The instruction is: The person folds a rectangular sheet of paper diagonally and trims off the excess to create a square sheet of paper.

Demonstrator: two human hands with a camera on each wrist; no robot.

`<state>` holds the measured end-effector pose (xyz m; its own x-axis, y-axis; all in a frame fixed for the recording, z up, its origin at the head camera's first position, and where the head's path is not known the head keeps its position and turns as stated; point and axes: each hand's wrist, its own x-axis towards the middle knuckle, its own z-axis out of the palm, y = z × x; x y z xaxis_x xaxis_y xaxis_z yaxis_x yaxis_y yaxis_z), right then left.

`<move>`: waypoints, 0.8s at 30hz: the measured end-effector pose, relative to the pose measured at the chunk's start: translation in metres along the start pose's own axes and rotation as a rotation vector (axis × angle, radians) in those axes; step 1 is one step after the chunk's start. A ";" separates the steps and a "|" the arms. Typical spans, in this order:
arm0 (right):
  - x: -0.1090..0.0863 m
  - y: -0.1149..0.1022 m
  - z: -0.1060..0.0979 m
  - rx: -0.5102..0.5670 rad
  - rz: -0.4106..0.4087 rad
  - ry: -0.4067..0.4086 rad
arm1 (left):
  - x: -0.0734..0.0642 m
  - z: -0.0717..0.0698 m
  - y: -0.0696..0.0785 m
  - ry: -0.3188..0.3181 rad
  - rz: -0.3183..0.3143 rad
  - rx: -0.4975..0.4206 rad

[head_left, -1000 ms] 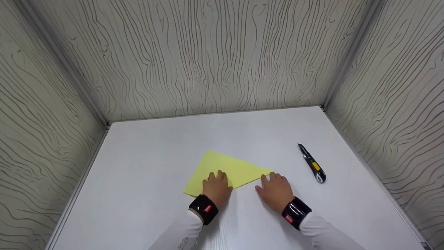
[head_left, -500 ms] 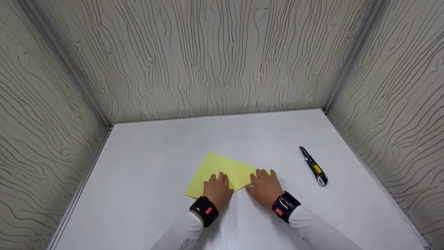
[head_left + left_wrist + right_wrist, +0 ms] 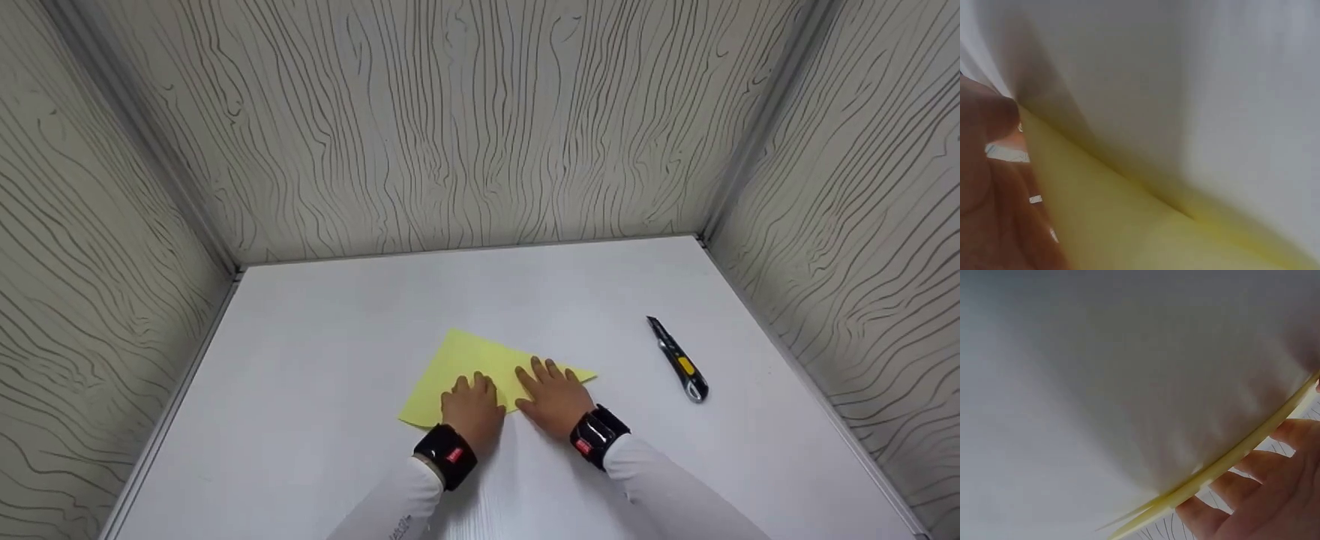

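A folded sheet of yellow paper [image 3: 469, 349] lies on the white table, tapering to a point at the right. My left hand [image 3: 474, 412] rests on its lower middle part, fingers slightly bent. Spread fingers of my right hand [image 3: 555, 401] press on the right half, near the lower edge. The left wrist view shows the edge of the yellow paper [image 3: 1112, 214] beside the left hand [image 3: 982, 185]. Seen edge-on in the right wrist view, the yellow paper [image 3: 1213, 472] has layers slightly parted at one end, with the fingertips of the right hand [image 3: 1275, 489] against it.
To the right of the paper lies a black utility knife [image 3: 679, 361] with a yellow slider, its tip pointing away. The white table [image 3: 337, 322] is enclosed by patterned panels [image 3: 465, 135] at the back and both sides.
My right hand has slid left along the paper from its right tip toward my left hand, uncovering the tip. The left hand has stayed in place on the paper.
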<state>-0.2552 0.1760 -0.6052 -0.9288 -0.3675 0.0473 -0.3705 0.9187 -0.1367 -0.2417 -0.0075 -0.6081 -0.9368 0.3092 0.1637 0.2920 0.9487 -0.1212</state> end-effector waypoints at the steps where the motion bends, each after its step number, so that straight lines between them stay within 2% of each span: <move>1: 0.001 0.001 0.001 0.002 0.002 -0.003 | 0.000 0.001 0.001 0.003 0.004 0.017; 4: 0.003 0.003 0.004 0.006 0.006 -0.011 | 0.001 0.005 0.002 0.015 0.019 0.055; 8: 0.006 0.006 0.008 0.016 0.011 -0.020 | 0.002 0.007 0.003 -0.008 0.023 0.058; 13: 0.006 0.006 0.009 0.034 0.021 -0.028 | 0.001 -0.005 0.002 -0.041 -0.003 0.004; 17: 0.005 0.004 0.005 0.049 0.023 -0.028 | -0.002 -0.012 0.001 -0.046 0.008 0.035; 24: 0.004 0.004 0.002 0.056 0.043 -0.048 | -0.003 -0.004 0.001 -0.074 0.037 0.100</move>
<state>-0.2604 0.1775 -0.6079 -0.9421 -0.3351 -0.0069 -0.3276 0.9250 -0.1926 -0.2376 -0.0079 -0.6051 -0.9386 0.3342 0.0850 0.3090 0.9246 -0.2230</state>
